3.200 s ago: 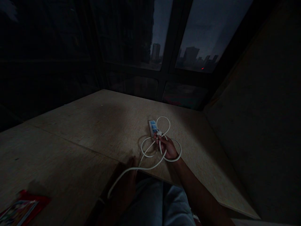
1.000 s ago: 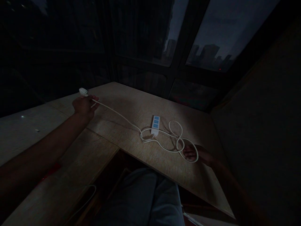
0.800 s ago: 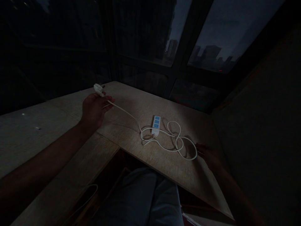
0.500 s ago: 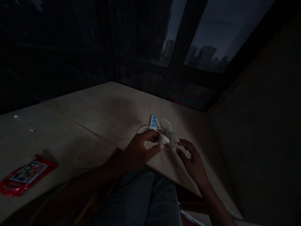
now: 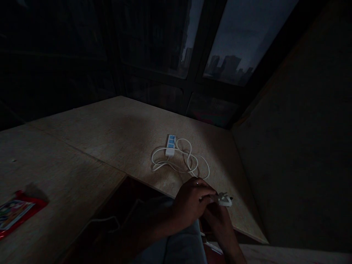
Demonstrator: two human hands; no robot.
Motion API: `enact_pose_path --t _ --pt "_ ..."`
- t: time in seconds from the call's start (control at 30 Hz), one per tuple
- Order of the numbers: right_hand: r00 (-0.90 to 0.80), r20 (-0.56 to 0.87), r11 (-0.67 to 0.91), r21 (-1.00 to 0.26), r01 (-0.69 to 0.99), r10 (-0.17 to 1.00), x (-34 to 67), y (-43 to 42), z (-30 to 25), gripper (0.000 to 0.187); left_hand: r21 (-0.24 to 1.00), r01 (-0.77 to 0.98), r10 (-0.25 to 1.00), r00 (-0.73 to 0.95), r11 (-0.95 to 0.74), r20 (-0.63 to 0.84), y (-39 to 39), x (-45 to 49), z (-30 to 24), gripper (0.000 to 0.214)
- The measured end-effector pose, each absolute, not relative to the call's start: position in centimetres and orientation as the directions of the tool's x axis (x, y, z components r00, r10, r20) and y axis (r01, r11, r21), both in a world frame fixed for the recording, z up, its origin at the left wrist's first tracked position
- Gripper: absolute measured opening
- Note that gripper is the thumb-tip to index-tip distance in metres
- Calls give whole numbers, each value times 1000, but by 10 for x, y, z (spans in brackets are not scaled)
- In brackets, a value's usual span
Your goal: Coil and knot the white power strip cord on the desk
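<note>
A white power strip (image 5: 170,142) with blue sockets lies on the plywood table (image 5: 110,135), its white cord (image 5: 187,161) looped beside it toward me. My left hand (image 5: 192,203) is closed in a pinch on the white plug (image 5: 224,200) at the cord's end, near the table's front edge. My right hand (image 5: 218,222) sits just under the left hand, mostly covered by it, fingers curled up toward the plug. Whether it grips the plug is hidden.
A red packet (image 5: 16,214) lies at the near left of the table. A second white cord (image 5: 110,220) hangs in the dark gap below the table edge. Dark windows (image 5: 225,44) stand behind the table, and a plywood wall (image 5: 297,146) closes the right.
My left hand carried the plug from the far left of the table across to the near right. My right hand left the cord loops and came under the left hand. The loops now lie closer together.
</note>
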State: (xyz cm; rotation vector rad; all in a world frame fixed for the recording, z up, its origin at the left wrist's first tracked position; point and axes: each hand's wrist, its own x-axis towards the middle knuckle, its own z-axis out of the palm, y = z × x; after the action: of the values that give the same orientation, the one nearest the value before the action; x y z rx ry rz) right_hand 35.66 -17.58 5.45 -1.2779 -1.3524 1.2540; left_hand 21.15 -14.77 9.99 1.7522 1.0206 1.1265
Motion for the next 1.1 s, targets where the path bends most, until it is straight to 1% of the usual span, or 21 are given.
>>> enact_pose_path --t 0.1,0.17,0.23,0.3,0.33,0.37,0.4,0.43,0.47,0.5,0.57,0.6,0.63,0.67,0.73,0.8,0.9,1.0,1.1 --pt "91 47 25 -975 222 995 364 -168 57 39 937 125 882 397 -326 254 -144 211 107 31" --pt "99 60 34 -968 248 993 370 -165 60 40 941 99 887 378 -323 264 -133 204 112 30" --pt "34 45 36 -970 240 998 375 -165 67 40 928 140 915 269 -345 300 -110 193 114 27" --pt "-25 47 51 -972 230 999 376 -167 75 40 893 273 933 140 -358 331 -77 183 110 33" --pt "-28 63 68 -971 228 998 377 -167 80 39 856 376 934 97 -355 345 -57 178 107 43" --pt "-35 80 86 -968 234 996 377 -167 85 39 810 497 943 55 -312 330 -37 173 102 54" --pt "-54 90 100 -964 247 994 378 -166 89 38 765 606 961 -6 -218 278 -18 169 96 66" --pt "-81 95 113 -959 261 992 379 -165 93 37 723 677 977 -30 -134 210 0 166 89 79" --pt "-116 96 125 -953 275 989 380 -163 97 37 689 717 988 0 -108 155 15 163 82 88" --pt "-159 94 137 -948 287 983 382 -161 101 36 674 734 995 23 -83 97 28 161 75 94" --pt "-218 105 170 -939 301 970 382 -157 108 33 682 730 998 55 -38 -4 47 160 62 101" --pt "-219 134 197 -934 299 967 382 -154 112 32 707 708 999 45 -12 -28 53 161 56 101" --pt "-214 168 228 -927 297 962 380 -151 115 31 757 653 999 7 21 -34 58 162 51 98" --pt "-201 200 254 -921 295 959 379 -148 119 29 820 570 998 -52 56 -32 62 164 46 91" --pt "-150 259 292 -913 284 954 377 -141 128 28 927 360 983 -177 104 -42 66 166 38 69" --pt "-98 300 315 -911 265 949 379 -131 136 28 975 182 969 -232 125 -81 69 164 32 49" --pt "58 310 296 -939 177 949 395 -113 145 35 993 23 966 -234 119 -110 68 152 25 31" --pt "283 232 233 -972 30 931 420 -92 147 38 984 -155 955 -269 84 -124 63 132 21 27" --pt "428 143 206 -973 -103 892 441 -73 148 40 949 -311 950 -281 45 -137 53 111 23 26"
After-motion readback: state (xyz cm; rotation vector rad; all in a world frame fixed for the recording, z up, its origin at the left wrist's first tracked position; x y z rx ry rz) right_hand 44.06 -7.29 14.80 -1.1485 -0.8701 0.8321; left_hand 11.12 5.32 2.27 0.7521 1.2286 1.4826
